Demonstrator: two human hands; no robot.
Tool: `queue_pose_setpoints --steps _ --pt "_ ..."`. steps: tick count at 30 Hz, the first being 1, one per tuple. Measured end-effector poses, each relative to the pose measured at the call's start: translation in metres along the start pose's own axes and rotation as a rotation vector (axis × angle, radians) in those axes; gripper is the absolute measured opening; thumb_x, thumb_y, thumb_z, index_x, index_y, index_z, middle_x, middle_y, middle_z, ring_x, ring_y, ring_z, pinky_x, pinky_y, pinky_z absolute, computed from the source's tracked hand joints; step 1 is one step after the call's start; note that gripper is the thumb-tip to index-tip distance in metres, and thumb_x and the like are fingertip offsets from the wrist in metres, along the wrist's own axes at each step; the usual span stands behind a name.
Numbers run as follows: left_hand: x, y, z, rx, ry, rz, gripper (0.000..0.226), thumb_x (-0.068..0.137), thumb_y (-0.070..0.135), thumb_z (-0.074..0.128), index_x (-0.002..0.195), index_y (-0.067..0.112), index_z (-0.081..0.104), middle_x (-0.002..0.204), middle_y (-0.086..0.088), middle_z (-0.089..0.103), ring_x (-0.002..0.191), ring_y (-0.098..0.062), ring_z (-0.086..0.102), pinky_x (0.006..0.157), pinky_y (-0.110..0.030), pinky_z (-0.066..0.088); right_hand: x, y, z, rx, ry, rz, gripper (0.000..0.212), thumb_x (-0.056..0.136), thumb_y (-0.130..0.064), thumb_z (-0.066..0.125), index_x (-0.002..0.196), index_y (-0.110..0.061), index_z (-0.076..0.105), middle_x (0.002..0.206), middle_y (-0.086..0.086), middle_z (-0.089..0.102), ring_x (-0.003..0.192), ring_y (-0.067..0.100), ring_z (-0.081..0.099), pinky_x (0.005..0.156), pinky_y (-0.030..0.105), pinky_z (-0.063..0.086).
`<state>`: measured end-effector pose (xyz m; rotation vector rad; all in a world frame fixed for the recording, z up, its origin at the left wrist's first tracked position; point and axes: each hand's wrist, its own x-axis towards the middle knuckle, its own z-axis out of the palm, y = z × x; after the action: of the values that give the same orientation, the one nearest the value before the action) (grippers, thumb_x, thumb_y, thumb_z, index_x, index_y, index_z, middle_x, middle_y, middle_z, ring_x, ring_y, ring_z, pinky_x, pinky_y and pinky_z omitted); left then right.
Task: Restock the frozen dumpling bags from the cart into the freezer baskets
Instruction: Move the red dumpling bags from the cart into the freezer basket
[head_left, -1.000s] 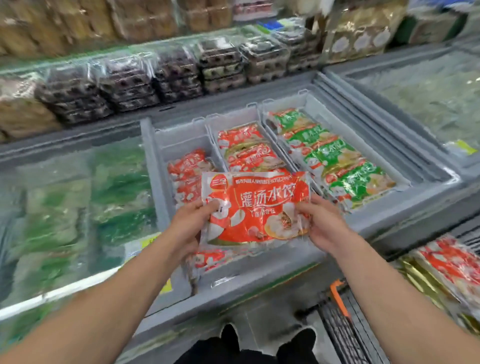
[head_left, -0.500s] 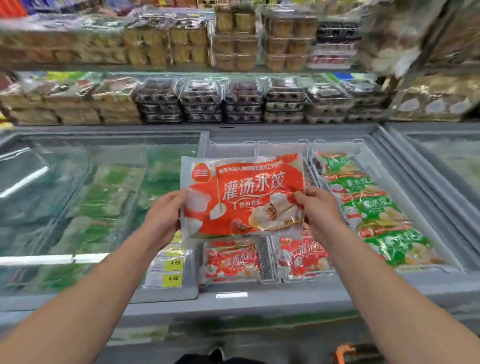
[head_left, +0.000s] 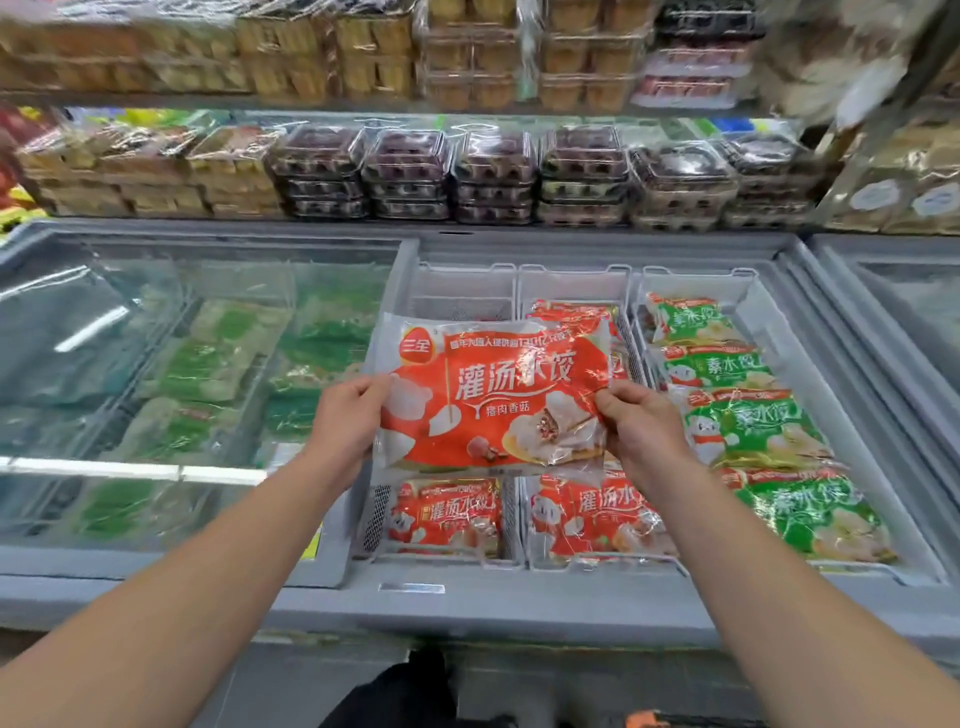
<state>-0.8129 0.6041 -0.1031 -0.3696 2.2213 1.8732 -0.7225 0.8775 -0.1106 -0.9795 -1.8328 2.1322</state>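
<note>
Red dumpling bag (head_left: 498, 400) pinched by left hand (head_left: 345, 421) and right hand (head_left: 641, 423).

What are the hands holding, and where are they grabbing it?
Both hands hold one red dumpling bag above the freezer baskets. The left hand grips its left edge, the right hand its right edge.

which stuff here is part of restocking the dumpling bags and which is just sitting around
Part of the job:
red dumpling bag, gripped by left hand and right hand
left basket
middle basket
right basket with green bags

Just sitting around:
clear boxes on the shelf behind
closed glass lid on the left
</note>
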Motion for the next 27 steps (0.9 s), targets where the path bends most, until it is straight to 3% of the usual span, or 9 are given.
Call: queue_pose_setpoints --steps 3,7,12,15,17,18,23,25,27 --pt "0.016 -0.023 0.000 0.084 0.015 -0.068 0.024 0.096 0.030 0.064 0.076 0.021 0.074 0.086 -0.001 0.077 0.086 -0.024 0.074 0.081 -0.044 0.060 0.019 0.022 0.006 -0.190 0.013 0.032 0.022 0.088 -0.002 0.066 0.069 -0.012 0.070 0.079 0.015 0.068 0.076 0.029 0.062 0.074 0.049 0.055" --pt "0.034 -0.052 0.009 0.249 -0.043 -0.137 0.027 0.093 0.026 0.064 0.071 0.010 0.069 0.073 -0.013 0.069 0.074 -0.023 0.062 0.071 -0.041 0.054 0.035 0.051 0.022 -0.422 0.010 0.049 0.020 0.087 -0.003 0.065 0.068 -0.009 0.067 0.070 0.013 0.063 0.069 0.022 0.057 0.069 0.033 0.047" --pt "0.060 -0.082 0.024 0.512 -0.094 -0.211 0.032 0.095 0.018 0.059 0.068 0.003 0.066 0.078 -0.020 0.067 0.073 -0.025 0.059 0.062 -0.031 0.044 0.052 0.092 0.047 -0.637 0.016 0.131 0.019 0.084 -0.001 0.059 0.065 -0.002 0.059 0.063 0.010 0.052 0.065 0.021 0.049 0.060 0.033 0.036" --pt "0.070 -0.092 0.032 0.606 -0.132 -0.285 0.029 0.093 0.017 0.059 0.065 0.007 0.059 0.094 -0.025 0.070 0.092 -0.036 0.066 0.075 -0.036 0.049 0.061 0.110 0.063 -0.732 -0.025 0.186 0.028 0.083 0.001 0.054 0.061 -0.015 0.049 0.066 0.001 0.048 0.067 0.022 0.045 0.055 0.031 0.028" --pt "0.075 -0.094 0.037 0.625 -0.186 -0.324 0.020 0.082 0.029 0.059 0.077 0.010 0.063 0.100 -0.018 0.071 0.098 -0.034 0.066 0.081 -0.033 0.049 0.067 0.119 0.075 -0.768 -0.102 0.229 0.028 0.086 0.000 0.054 0.065 -0.018 0.052 0.072 -0.004 0.054 0.070 0.018 0.049 0.055 0.027 0.031" --pt "0.077 -0.096 0.040 0.613 -0.215 -0.351 0.031 0.073 0.036 0.057 0.088 0.011 0.067 0.103 -0.014 0.072 0.101 -0.031 0.066 0.085 -0.032 0.051 0.070 0.122 0.081 -0.765 -0.144 0.252 0.028 0.086 0.001 0.054 0.067 -0.019 0.054 0.074 -0.006 0.057 0.070 0.016 0.052 0.055 0.025 0.033" --pt "0.083 -0.115 0.044 0.495 -0.251 -0.493 0.040 0.067 0.038 0.061 0.104 0.023 0.067 0.107 0.003 0.073 0.099 -0.021 0.068 0.094 -0.036 0.053 0.082 0.142 0.105 -0.701 -0.259 0.412 0.017 0.083 -0.004 0.061 0.096 -0.013 0.067 0.096 0.002 0.072 0.089 0.020 0.066 0.082 0.033 0.053" --pt "0.087 -0.120 0.045 0.495 -0.247 -0.524 0.036 0.078 0.034 0.067 0.112 0.021 0.066 0.108 0.004 0.073 0.098 -0.019 0.068 0.091 -0.034 0.054 0.086 0.147 0.111 -0.718 -0.328 0.496 0.024 0.082 -0.010 0.065 0.105 -0.014 0.068 0.104 0.003 0.072 0.098 0.023 0.067 0.095 0.040 0.052" --pt "0.092 -0.122 0.044 0.522 -0.244 -0.528 0.022 0.084 0.027 0.069 0.105 0.022 0.065 0.108 0.003 0.072 0.099 -0.020 0.068 0.091 -0.032 0.053 0.089 0.147 0.116 -0.796 -0.449 0.527 0.025 0.084 -0.014 0.066 0.108 -0.018 0.066 0.108 0.002 0.069 0.103 0.023 0.063 0.097 0.036 0.049"
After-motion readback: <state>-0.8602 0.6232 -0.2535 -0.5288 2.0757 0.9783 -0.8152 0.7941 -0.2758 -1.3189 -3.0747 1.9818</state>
